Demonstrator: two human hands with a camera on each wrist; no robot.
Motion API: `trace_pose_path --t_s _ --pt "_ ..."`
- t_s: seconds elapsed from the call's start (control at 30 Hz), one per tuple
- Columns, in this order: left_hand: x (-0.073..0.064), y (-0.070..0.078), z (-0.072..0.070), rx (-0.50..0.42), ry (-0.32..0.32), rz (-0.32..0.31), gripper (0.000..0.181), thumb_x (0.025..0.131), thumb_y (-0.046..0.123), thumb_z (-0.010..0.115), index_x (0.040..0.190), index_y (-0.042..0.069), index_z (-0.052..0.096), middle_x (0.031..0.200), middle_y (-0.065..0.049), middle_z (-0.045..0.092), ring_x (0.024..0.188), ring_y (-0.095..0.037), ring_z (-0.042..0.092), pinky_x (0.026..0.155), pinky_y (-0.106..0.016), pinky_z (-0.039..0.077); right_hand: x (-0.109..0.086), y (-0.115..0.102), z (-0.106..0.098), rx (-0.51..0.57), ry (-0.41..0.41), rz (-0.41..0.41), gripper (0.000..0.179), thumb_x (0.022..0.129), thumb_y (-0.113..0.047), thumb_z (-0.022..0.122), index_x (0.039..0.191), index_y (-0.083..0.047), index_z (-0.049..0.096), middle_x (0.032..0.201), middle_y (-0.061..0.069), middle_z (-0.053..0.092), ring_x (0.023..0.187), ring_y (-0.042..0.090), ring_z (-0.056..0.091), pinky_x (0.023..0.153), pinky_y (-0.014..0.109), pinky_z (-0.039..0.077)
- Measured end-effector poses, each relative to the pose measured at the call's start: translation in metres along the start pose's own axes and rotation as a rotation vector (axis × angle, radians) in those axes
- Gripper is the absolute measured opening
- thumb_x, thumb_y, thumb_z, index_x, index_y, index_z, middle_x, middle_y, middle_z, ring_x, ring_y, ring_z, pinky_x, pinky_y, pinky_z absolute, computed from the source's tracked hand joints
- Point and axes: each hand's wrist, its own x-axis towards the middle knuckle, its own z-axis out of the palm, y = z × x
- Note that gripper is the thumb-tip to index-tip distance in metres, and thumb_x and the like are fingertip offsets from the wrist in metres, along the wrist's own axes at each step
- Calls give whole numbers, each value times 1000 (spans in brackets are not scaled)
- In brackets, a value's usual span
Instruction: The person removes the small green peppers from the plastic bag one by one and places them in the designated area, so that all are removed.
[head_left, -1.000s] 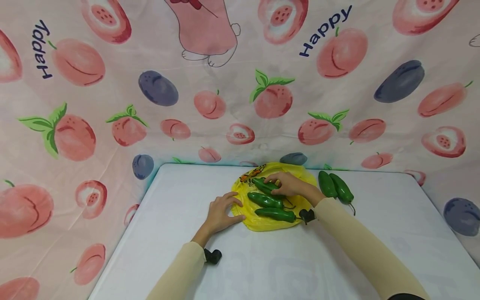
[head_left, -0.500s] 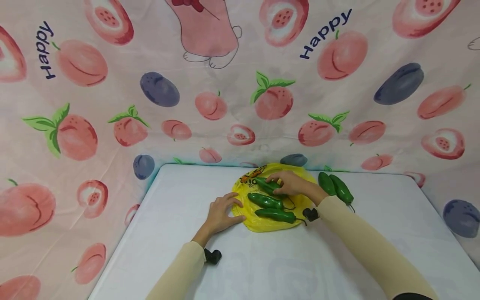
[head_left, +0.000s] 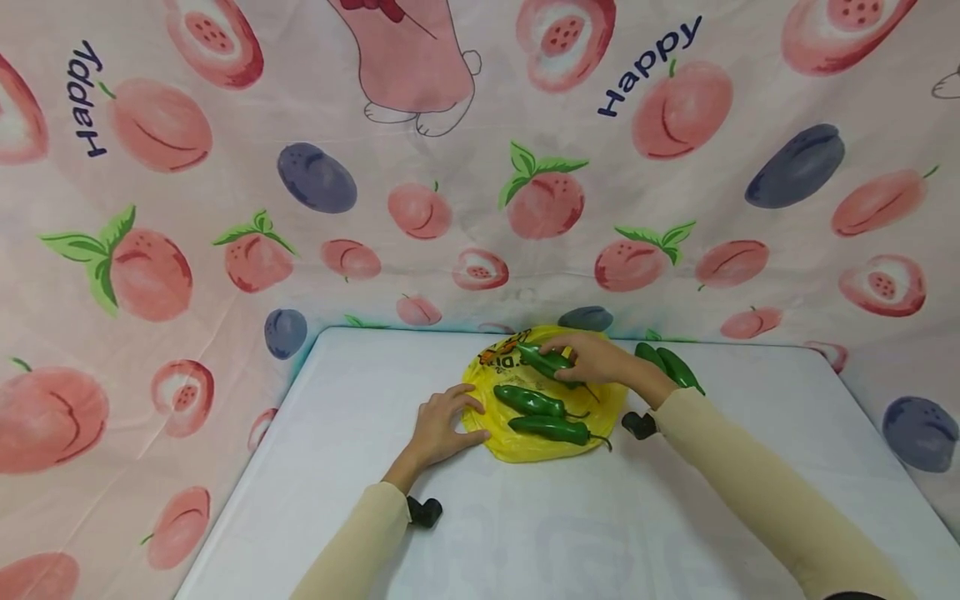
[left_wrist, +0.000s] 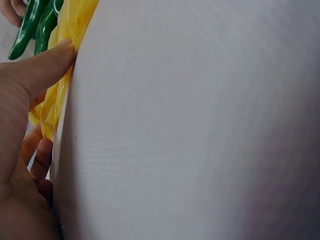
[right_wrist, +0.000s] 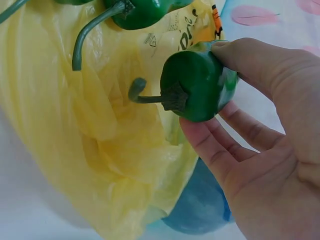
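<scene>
Centrally, right hand (head_left: 602, 362) pinches glossy green tapered pepper (head_left: 538, 360) over yellow plastic bag (head_left: 517, 450), tip far-left; left hand (head_left: 441, 427) spread, left edge.

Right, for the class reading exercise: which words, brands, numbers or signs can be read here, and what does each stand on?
"Happy": upper left of the pale pink, fruit-printed cloth backdrop.
"Happy": upper right of the same backdrop.
Black lettering on the crinkled yellow plastic bag: too small and creased to read with certainty.
Faint marks on the white tabletop: too blurred to read.
No numbers are legible.
</scene>
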Motion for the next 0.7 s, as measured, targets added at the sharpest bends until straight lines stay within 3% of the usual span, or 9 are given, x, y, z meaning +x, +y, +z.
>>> trace_pose_path --t_s 0.33,0.7 --pt "1 0 0 16 1 2 32 86 43 83 110 26 70 152 -4 51 128 -35 48 100 -55 33 -25 1 -17 13 44 -27 45 94 -12 75 137 -9 63 134 19 59 105 35 65 89 48 56" --pt "0 0 0 4 4 5 32 86 42 83 110 26 70 152 -5 51 128 -34 48 100 -55 33 -55 13 -33 -16 145 -70 46 89 -7 79 133 -5 65 127 18 65 96 33 67 80 44 59"
